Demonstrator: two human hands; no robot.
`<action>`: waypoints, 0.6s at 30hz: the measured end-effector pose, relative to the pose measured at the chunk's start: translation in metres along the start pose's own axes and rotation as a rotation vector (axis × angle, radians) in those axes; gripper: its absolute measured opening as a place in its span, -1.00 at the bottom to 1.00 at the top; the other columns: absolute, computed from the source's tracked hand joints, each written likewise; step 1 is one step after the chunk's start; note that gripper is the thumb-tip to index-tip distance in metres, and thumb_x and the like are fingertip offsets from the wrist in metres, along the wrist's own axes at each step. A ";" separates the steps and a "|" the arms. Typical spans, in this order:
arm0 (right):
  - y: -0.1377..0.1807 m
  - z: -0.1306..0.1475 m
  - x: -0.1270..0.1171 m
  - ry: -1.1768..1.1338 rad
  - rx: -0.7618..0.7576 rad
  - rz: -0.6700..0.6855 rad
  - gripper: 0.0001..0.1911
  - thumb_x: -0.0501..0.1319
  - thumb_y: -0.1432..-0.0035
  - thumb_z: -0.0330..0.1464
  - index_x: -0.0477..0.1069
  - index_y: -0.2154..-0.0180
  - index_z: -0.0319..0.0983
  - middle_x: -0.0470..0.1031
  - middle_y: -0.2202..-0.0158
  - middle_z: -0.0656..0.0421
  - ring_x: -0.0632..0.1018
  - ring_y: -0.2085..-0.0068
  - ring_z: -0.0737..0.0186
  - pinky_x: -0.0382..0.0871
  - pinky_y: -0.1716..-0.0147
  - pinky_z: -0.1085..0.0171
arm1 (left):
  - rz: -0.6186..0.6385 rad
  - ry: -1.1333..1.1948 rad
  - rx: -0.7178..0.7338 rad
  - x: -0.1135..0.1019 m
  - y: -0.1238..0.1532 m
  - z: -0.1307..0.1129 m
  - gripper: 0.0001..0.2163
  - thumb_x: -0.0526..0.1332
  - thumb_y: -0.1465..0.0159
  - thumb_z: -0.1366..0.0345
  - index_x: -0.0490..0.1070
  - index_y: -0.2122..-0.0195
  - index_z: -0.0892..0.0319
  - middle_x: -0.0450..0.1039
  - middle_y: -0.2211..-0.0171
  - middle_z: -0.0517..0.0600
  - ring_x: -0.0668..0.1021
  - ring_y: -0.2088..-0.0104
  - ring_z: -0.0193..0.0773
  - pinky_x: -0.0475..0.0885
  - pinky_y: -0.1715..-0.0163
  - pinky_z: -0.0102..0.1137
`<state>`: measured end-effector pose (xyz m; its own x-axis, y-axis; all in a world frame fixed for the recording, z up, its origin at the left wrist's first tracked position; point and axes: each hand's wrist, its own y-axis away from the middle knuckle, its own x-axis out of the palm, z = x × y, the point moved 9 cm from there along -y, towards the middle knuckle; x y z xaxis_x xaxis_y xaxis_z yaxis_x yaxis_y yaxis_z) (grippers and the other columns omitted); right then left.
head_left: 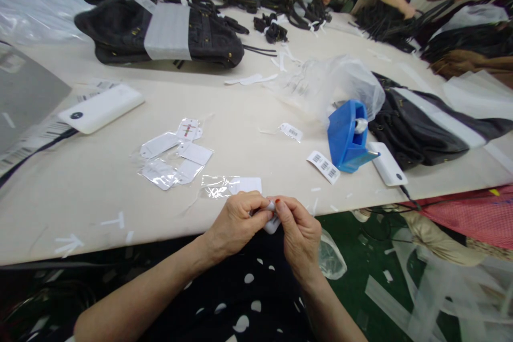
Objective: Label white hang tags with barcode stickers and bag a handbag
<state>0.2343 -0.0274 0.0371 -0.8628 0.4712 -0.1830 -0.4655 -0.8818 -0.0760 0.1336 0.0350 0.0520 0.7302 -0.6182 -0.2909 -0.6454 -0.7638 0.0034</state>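
Note:
Just past the table's front edge, my left hand [242,222] and my right hand [298,230] meet, thumbs and fingertips pinched on a small white tag [272,224]. Part of the tag is covered by my fingers. Right behind my left hand lies another white tag [246,185] with a clear plastic sleeve [216,187]. A loose pile of white tags [196,153], some in clear sleeves, is farther left. To the right are a strip of barcode stickers [324,166], a single barcode tag [291,132] and a blue tape dispenser [347,139].
Dark bags with pale wrapping bands lie at the back left [160,35] and right [425,123]. White corded devices rest at left [102,108] and right [388,164]. A crumpled plastic bag [332,85] sits mid-table. Two people's hands work among black straps across the table.

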 end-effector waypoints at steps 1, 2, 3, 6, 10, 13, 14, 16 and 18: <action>0.000 -0.003 0.000 -0.023 0.027 -0.011 -0.83 0.14 -0.14 -0.30 0.46 0.36 -0.22 0.49 0.38 0.20 0.48 0.31 0.29 0.34 0.28 0.32 | 0.000 -0.003 0.001 0.000 0.000 0.000 -0.80 0.10 -0.13 0.42 0.37 0.62 0.24 0.27 0.62 -0.11 0.34 0.52 -0.41 0.22 0.44 -0.49; -0.001 -0.006 -0.001 -0.050 0.057 -0.026 -0.82 0.15 -0.13 -0.28 0.46 0.38 -0.23 0.48 0.41 0.21 0.47 0.33 0.30 0.34 0.31 0.33 | 0.004 0.001 -0.001 0.000 0.000 0.000 -0.81 0.10 -0.12 0.42 0.37 0.62 0.25 0.27 0.62 -0.11 0.33 0.52 -0.42 0.21 0.44 -0.50; -0.001 -0.010 -0.002 -0.080 0.090 -0.045 -0.80 0.16 -0.11 -0.26 0.46 0.39 -0.24 0.47 0.44 0.22 0.46 0.36 0.31 0.33 0.34 0.34 | 0.009 0.011 -0.009 0.001 0.000 0.000 -0.82 0.10 -0.12 0.42 0.37 0.61 0.25 0.27 0.61 -0.12 0.33 0.52 -0.42 0.21 0.45 -0.50; -0.005 -0.024 -0.010 -0.182 0.165 -0.165 -0.78 0.22 -0.05 -0.22 0.45 0.40 -0.26 0.44 0.49 0.24 0.41 0.43 0.34 0.29 0.40 0.35 | 0.035 0.084 -0.071 0.002 0.000 0.002 -0.86 0.11 -0.11 0.40 0.41 0.53 0.25 0.33 0.56 -0.11 0.36 0.49 -0.41 0.23 0.44 -0.51; -0.019 -0.036 -0.033 -0.308 0.122 -0.372 -0.73 0.21 -0.04 -0.16 0.40 0.37 -0.26 0.45 0.45 0.22 0.43 0.40 0.31 0.31 0.36 0.29 | 0.069 0.188 -0.192 0.002 -0.007 0.012 -0.87 0.13 -0.11 0.34 0.42 0.48 0.25 0.37 0.54 -0.11 0.38 0.48 -0.39 0.24 0.45 -0.52; -0.032 -0.022 -0.053 -0.205 -0.099 -0.457 -0.69 0.16 -0.08 -0.13 0.39 0.32 -0.27 0.46 0.38 0.15 0.46 0.32 0.24 0.31 0.26 0.20 | 0.041 0.214 -0.202 -0.003 -0.031 0.021 -0.86 0.15 -0.10 0.30 0.41 0.47 0.26 0.38 0.54 -0.11 0.39 0.48 -0.39 0.24 0.45 -0.51; -0.034 -0.014 -0.059 -0.139 -0.203 -0.470 -0.69 0.16 -0.09 -0.13 0.39 0.31 -0.27 0.46 0.36 0.14 0.46 0.29 0.23 0.31 0.22 0.17 | 0.029 0.225 -0.189 -0.004 -0.042 0.024 -0.86 0.15 -0.09 0.29 0.42 0.46 0.26 0.38 0.53 -0.11 0.40 0.48 -0.38 0.25 0.45 -0.50; -0.036 0.005 -0.068 -0.002 -0.425 -0.470 -0.69 0.19 -0.08 -0.14 0.39 0.29 -0.26 0.44 0.34 0.13 0.46 0.25 0.20 0.29 0.18 0.14 | 0.025 0.233 -0.153 -0.006 -0.069 0.030 -0.85 0.16 -0.08 0.28 0.42 0.43 0.26 0.40 0.50 -0.09 0.42 0.46 -0.36 0.28 0.42 -0.48; -0.032 0.024 -0.070 0.139 -0.640 -0.440 -0.66 0.24 -0.03 -0.12 0.38 0.26 -0.25 0.43 0.33 0.12 0.46 0.23 0.16 0.30 0.18 0.11 | 0.041 0.135 -0.120 -0.007 -0.094 0.036 -0.83 0.16 -0.07 0.27 0.43 0.39 0.27 0.43 0.47 -0.06 0.44 0.42 -0.31 0.31 0.38 -0.44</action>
<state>0.3049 -0.0318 0.0763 -0.5737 0.8099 -0.1224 -0.5179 -0.4744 -0.7118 0.1811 0.1173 0.0196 0.7326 -0.6623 -0.1570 -0.6498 -0.7492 0.1287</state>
